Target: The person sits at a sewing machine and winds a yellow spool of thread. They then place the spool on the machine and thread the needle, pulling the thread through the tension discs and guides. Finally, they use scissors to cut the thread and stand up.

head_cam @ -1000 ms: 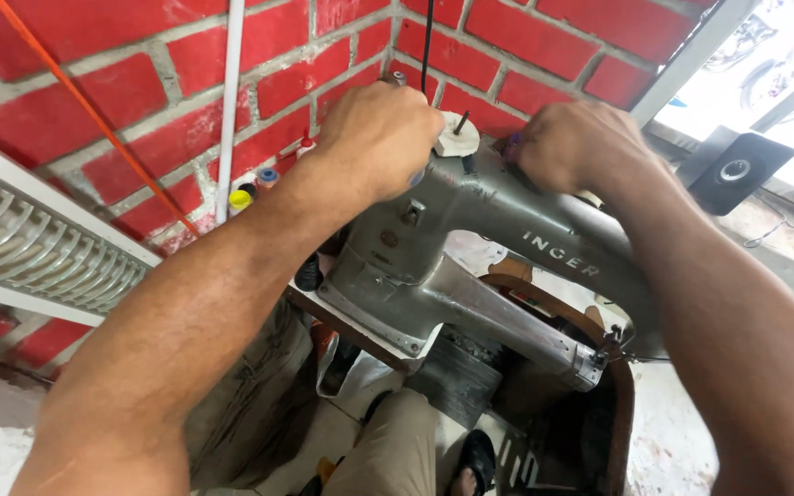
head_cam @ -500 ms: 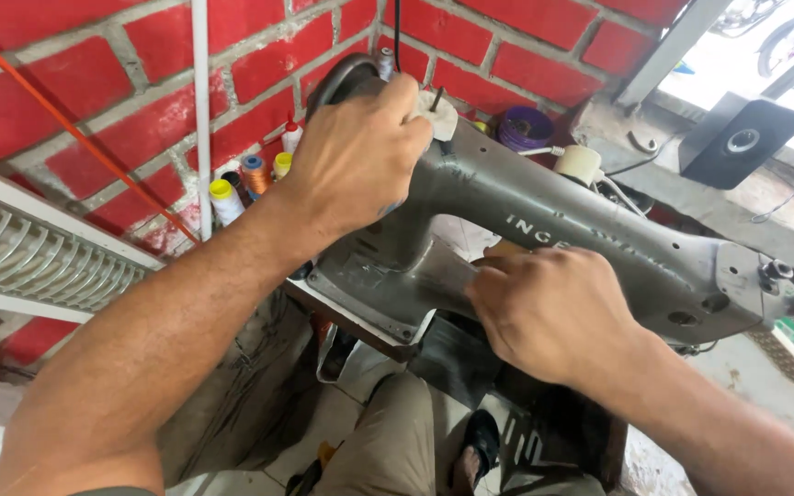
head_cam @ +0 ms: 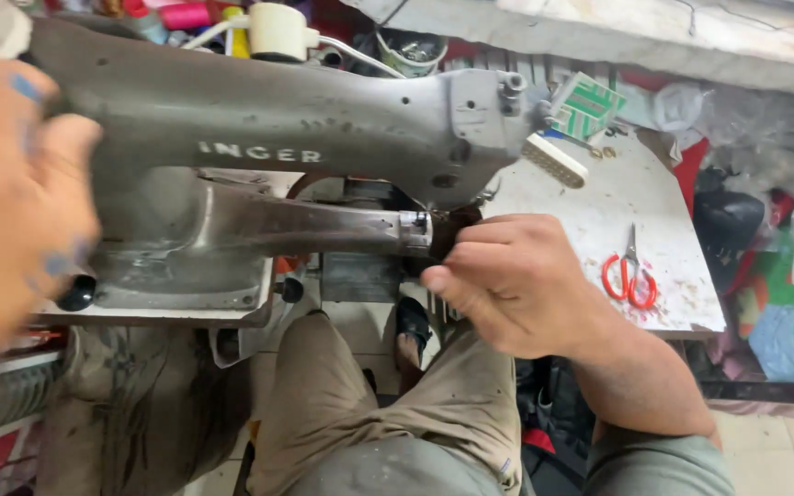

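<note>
A grey metal sewing machine with a long cylinder arm fills the upper left. My right hand is at the tip of that arm, under the needle head, fingers pinched on a small dark piece of material. My left hand is a blur at the far left, in front of the machine's wheel end; what it touches is hidden. My knees in khaki trousers show below.
Red-handled scissors lie on the white worktable to the right. A green-and-white striped box and a white brush sit by the machine head. Thread spools line the back. Cloth heaps lie far right.
The view has swung right from the brick wall to the machine head. My right hand moved along the cylinder arm to its tip. My left hand stayed at the wheel end.
</note>
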